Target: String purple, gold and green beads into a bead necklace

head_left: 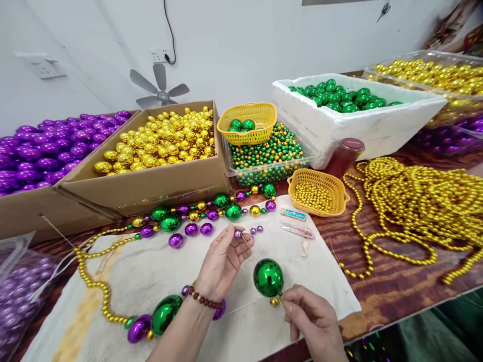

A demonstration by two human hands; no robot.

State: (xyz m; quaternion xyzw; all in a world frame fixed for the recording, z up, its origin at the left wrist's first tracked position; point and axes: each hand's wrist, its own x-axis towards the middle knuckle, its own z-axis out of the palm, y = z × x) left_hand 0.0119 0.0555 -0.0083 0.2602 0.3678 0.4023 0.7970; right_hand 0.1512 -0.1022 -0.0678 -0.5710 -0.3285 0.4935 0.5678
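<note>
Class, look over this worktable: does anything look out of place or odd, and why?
Mildly: the upper yellow basket perches over the bead-filled clear tub rather than on the table. No damage stands out.

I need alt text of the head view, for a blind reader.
The left hand holds a small purple bead beside a needle; the right hand pinches just below a large green bead, over a white cloth. Gold beads fill a box behind.

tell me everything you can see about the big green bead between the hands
The big green bead is round, glossy, mirror-like, perhaps plastic. A thin needle slants from the left hand to its upper side; the right hand pinches just past its lower side, near a small gold bead. Whether it touches the cloth is unclear.
</note>
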